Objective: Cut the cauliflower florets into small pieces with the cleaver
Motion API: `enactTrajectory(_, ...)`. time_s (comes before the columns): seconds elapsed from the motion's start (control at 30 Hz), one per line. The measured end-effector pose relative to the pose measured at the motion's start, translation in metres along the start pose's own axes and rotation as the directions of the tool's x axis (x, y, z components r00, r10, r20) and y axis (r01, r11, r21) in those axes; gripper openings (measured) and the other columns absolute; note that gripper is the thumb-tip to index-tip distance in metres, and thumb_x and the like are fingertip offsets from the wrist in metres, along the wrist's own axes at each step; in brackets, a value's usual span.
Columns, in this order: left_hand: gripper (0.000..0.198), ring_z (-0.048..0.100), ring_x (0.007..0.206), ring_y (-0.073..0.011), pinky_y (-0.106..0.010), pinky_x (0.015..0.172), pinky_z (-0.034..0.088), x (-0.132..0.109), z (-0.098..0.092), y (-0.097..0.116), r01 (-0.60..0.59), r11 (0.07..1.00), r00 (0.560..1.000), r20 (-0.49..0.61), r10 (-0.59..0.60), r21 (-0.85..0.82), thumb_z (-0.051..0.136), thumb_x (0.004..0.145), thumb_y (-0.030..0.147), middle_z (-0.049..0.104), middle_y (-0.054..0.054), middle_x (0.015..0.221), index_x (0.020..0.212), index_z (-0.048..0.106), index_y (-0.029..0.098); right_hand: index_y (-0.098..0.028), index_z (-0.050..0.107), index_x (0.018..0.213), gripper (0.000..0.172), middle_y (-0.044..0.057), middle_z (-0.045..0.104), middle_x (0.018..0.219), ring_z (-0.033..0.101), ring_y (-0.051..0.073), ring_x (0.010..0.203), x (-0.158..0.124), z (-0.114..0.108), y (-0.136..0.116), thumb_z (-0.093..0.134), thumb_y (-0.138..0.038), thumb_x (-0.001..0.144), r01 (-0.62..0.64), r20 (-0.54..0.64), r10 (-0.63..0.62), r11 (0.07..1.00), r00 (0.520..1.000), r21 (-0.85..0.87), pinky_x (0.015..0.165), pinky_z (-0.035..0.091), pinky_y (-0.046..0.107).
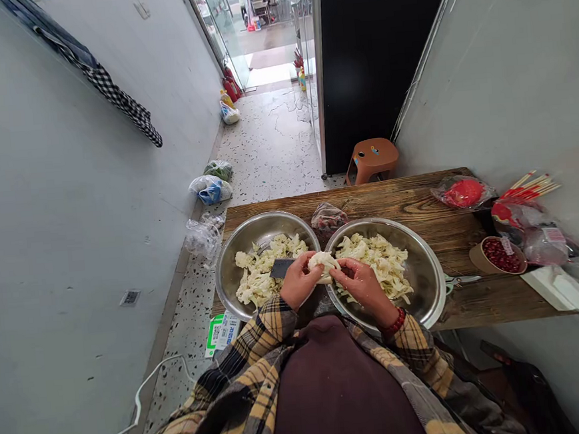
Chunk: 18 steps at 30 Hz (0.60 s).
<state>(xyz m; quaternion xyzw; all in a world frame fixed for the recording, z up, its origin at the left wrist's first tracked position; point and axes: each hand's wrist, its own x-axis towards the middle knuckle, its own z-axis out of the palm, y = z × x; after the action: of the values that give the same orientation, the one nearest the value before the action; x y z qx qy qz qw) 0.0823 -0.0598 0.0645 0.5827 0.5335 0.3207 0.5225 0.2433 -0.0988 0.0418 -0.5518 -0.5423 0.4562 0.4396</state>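
Both my hands hold one white cauliflower piece (323, 263) between two steel bowls on a wooden table (418, 200). My left hand (298, 282) is closed on its left side and also grips a knife, whose dark blade (282, 267) sticks out to the left over the left bowl (232, 248). My right hand (362, 283) pinches the piece's right side, above the near rim of the right bowl (431, 266). Both bowls hold several cauliflower florets.
A plastic bag (327, 216) lies behind the bowls. At the table's right end are a cup of red beans (498, 256), red bags, chopsticks (530, 188) and a white box (558, 287). An orange stool (371, 159) stands beyond; bags lie on the floor to the left.
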Motion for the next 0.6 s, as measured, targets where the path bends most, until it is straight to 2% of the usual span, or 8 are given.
enactTrajectory(0.1, 0.027, 0.055, 0.073, -0.0160, -0.028, 0.071, 0.044, -0.002, -0.001, 0.005, -0.044, 0.996, 0.999, 0.012, 0.043, 0.071, 0.064, 0.069, 0.027, 0.065, -0.003, 0.082, 0.094, 0.066, 0.016, -0.017, 0.063, 0.086, 0.029, 0.003, 0.062, 0.074, 0.055, 0.016, 0.066, -0.001, 0.000, -0.002, 0.051, -0.043, 0.087, 0.084, -0.006, -0.088, 0.970, 0.996, -0.230, 0.062, 0.044, 0.027)
enactTrajectory(0.2, 0.022, 0.054, 0.073, -0.0173, -0.029, 0.074, 0.044, -0.004, -0.001, 0.010, -0.135, 0.978, 0.989, -0.035, 0.143, 0.161, 0.066, 0.066, 0.023, 0.065, -0.002, 0.079, 0.087, 0.067, 0.018, -0.017, 0.059, 0.086, 0.027, 0.008, 0.061, 0.084, 0.055, 0.020, 0.080, -0.005, 0.006, -0.001, 0.038, -0.031, 0.095, 0.234, 0.070, -0.230, 0.831, 0.971, -0.504, 0.074, 0.045, 0.033)
enactTrajectory(0.27, 0.019, 0.055, 0.074, -0.0182, -0.030, 0.075, 0.043, -0.005, 0.000, 0.012, -0.177, 0.960, 0.980, -0.051, 0.192, 0.218, 0.066, 0.065, 0.022, 0.064, -0.003, 0.078, 0.084, 0.066, 0.019, -0.017, 0.058, 0.088, 0.030, 0.012, 0.060, 0.091, 0.054, 0.023, 0.087, -0.008, 0.014, 0.005, 0.029, -0.023, 0.096, 0.305, 0.125, -0.288, 0.747, 0.949, -0.591, 0.080, 0.045, 0.038)
enactTrajectory(0.3, 0.018, 0.055, 0.075, -0.0184, -0.031, 0.076, 0.043, -0.006, 0.001, 0.012, -0.188, 0.951, 0.978, -0.046, 0.205, 0.244, 0.065, 0.067, 0.023, 0.064, -0.003, 0.079, 0.084, 0.066, 0.019, -0.017, 0.057, 0.089, 0.032, 0.013, 0.059, 0.092, 0.054, 0.024, 0.088, -0.009, 0.019, 0.010, 0.027, -0.022, 0.096, 0.302, 0.117, -0.291, 0.745, 0.950, -0.595, 0.081, 0.045, 0.040)
enactTrajectory(0.43, 0.017, 0.056, 0.079, -0.0200, -0.033, 0.079, 0.042, -0.007, 0.005, 0.011, -0.192, 0.928, 0.977, -0.026, 0.212, 0.319, 0.059, 0.072, 0.022, 0.064, -0.006, 0.085, 0.088, 0.063, 0.018, -0.016, 0.057, 0.095, 0.032, 0.013, 0.060, 0.090, 0.055, 0.025, 0.089, -0.013, 0.038, 0.031, 0.028, -0.030, 0.095, 0.114, -0.109, -0.171, 0.910, 0.979, -0.399, 0.083, 0.045, 0.043)
enactTrajectory(0.5, 0.019, 0.056, 0.082, -0.0206, -0.033, 0.080, 0.042, -0.008, 0.009, 0.009, -0.196, 0.927, 0.975, -0.034, 0.218, 0.320, 0.058, 0.070, 0.019, 0.064, -0.006, 0.087, 0.089, 0.063, 0.018, -0.018, 0.057, 0.093, 0.030, 0.012, 0.060, 0.089, 0.055, 0.025, 0.089, -0.014, 0.044, 0.037, 0.034, -0.037, 0.092, 0.038, -0.183, -0.081, 0.973, 0.980, -0.229, 0.082, 0.046, 0.043)
enactTrajectory(0.6, 0.020, 0.056, 0.081, -0.0199, -0.033, 0.080, 0.042, -0.012, 0.016, 0.006, -0.208, 0.939, 0.972, -0.045, 0.229, 0.273, 0.058, 0.068, 0.016, 0.063, -0.004, 0.084, 0.087, 0.063, 0.019, -0.022, 0.056, 0.083, 0.030, 0.007, 0.059, 0.076, 0.055, 0.020, 0.071, -0.015, 0.048, 0.038, 0.036, -0.044, 0.090, -0.059, -0.201, 0.070, 0.997, 0.977, 0.058, 0.065, 0.049, 0.034)
